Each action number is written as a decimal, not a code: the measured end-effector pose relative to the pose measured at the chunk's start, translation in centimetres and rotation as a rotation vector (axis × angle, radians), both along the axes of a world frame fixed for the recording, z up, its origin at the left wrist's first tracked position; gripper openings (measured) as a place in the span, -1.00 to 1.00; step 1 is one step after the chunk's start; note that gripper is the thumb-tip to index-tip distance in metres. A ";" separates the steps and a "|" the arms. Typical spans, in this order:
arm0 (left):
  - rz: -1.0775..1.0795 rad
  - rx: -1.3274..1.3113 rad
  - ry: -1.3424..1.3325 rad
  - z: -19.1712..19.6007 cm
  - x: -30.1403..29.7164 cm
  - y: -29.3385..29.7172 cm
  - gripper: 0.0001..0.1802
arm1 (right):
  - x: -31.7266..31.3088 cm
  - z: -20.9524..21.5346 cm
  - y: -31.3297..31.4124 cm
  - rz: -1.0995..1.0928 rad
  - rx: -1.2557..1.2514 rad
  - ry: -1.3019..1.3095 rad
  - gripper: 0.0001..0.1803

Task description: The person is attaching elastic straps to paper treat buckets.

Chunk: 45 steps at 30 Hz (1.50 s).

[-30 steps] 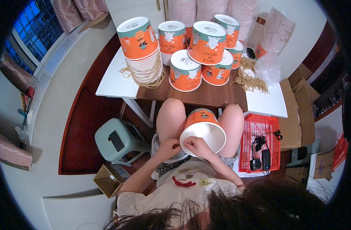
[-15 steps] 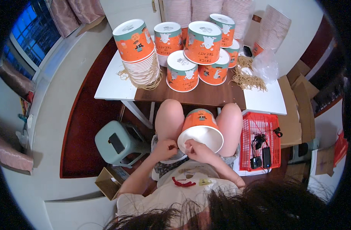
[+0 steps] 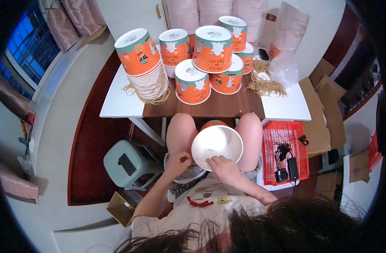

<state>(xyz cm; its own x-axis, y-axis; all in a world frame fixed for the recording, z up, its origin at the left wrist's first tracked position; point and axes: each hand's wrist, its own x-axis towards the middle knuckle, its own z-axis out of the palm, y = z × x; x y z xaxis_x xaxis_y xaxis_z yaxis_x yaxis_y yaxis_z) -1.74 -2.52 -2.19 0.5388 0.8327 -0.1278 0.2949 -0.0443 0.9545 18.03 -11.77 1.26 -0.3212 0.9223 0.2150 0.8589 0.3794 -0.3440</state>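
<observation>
A paper bucket (image 3: pixel 217 141), orange outside and white inside, is tilted between my knees with its open mouth toward me. My right hand (image 3: pixel 222 168) is closed at the bucket's near rim, its fingers curled over the inner edge. Just left of the rim, my left hand (image 3: pixel 179 163) is held in a pinch. A thin pale strand, probably cord, stretches from it toward the right fingers; its ends are hidden in the hands.
Upturned orange and green buckets (image 3: pixel 192 86) stand on the table (image 3: pixel 243 105), beside a tall nested stack (image 3: pixel 147 82). Tan cords (image 3: pixel 266 84) and a clear plastic bag (image 3: pixel 284 69) lie at right. A red basket (image 3: pixel 271 145) and grey-green stool (image 3: pixel 117 168) flank me.
The bucket has tipped so its mouth faces up toward me more. My right hand has moved slightly right along its rim; my left hand stays pinched at the left.
</observation>
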 end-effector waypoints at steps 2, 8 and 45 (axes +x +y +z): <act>-0.016 0.035 -0.113 -0.7 0.2 0.4 -0.93 | 0.4 0.1 -0.1 -0.001 0.050 -0.146 -0.75; 0.005 -0.078 -0.354 -1.2 1.1 0.8 -0.98 | 0.2 2.3 -0.1 -0.010 0.041 0.005 -0.85; 0.250 -0.605 -0.981 2.7 -0.2 2.2 -0.91 | 9.1 12.7 0.5 -0.210 -0.136 0.547 -0.80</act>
